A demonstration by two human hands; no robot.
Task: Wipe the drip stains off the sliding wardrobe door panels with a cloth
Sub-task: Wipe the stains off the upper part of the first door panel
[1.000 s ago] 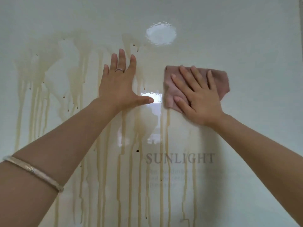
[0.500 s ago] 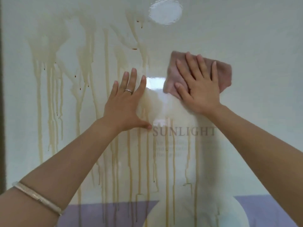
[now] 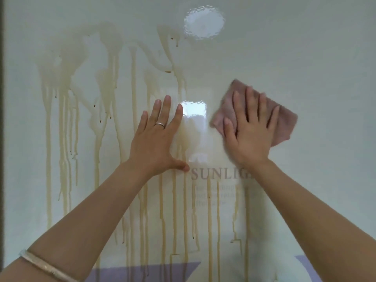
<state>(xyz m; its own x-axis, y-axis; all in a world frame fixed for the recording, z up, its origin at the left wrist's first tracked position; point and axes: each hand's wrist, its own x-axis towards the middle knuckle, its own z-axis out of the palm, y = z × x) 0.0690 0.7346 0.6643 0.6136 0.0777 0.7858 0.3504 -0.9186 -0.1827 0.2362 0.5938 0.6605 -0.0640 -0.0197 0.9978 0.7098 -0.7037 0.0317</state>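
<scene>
Nearest us, our left hand (image 3: pixel 157 139) lies spread flat on the door panel (image 3: pixel 325 58) to brace us. Our right hand (image 3: pixel 250 133), fingers spread, presses the pink cloth (image 3: pixel 284 123) beneath it; drip stains (image 3: pixel 132 82) streak left of both and above.

The right hand (image 3: pixel 249 131) covers the middle of the pink cloth (image 3: pixel 284 121), so only the cloth's edges show, and both look smeared with motion blur. The right forearm hides the end of the printed word "SUNLIG" (image 3: pixel 220 175) on the door panel (image 3: pixel 325 58). The smaller lines of print (image 3: pixel 215 195) beneath that word are too faint and blurred to read. Both forearms are cut off by the bottom edge. A bracelet (image 3: pixel 47 266) on the left arm is partly cropped there too. The drip stains (image 3: pixel 132 139) run out of view below. A dark strip (image 3: pixel 1 139) at the left edge cannot be identified.
</scene>
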